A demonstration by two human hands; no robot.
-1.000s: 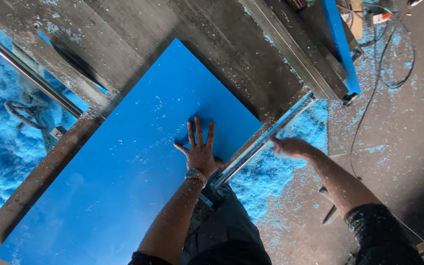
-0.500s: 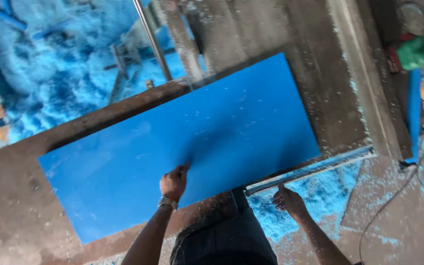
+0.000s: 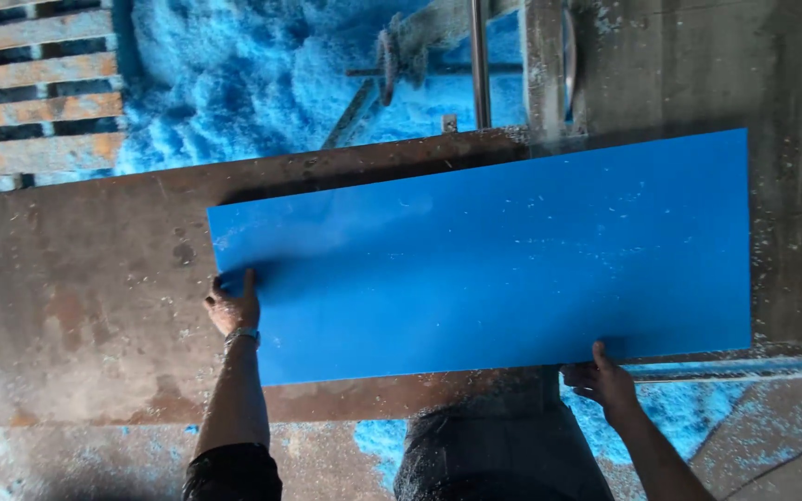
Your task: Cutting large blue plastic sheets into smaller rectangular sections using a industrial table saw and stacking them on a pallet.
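Head view showed our left hand (image 3: 232, 306) gripping the left end and right hand (image 3: 605, 380) pinching the near edge of the blue panel (image 3: 494, 255) lying flat on the worktop (image 3: 76, 306), which we judged stiff, light and slippery, best held by its edges.

A blue panel (image 3: 494, 260) lies flat on a worn brown table (image 3: 76, 288), its long side running left to right. The left hand (image 3: 232, 308) grips the panel's left edge, thumb on top, a watch (image 3: 242, 334) on the wrist; the right hand (image 3: 605, 380) holds the near edge toward the right, fingers curled under and thumb on top. Blue shavings (image 3: 252, 74) are heaped beyond the table around a metal rod (image 3: 480, 56), with wooden slats (image 3: 39, 83) at upper left.
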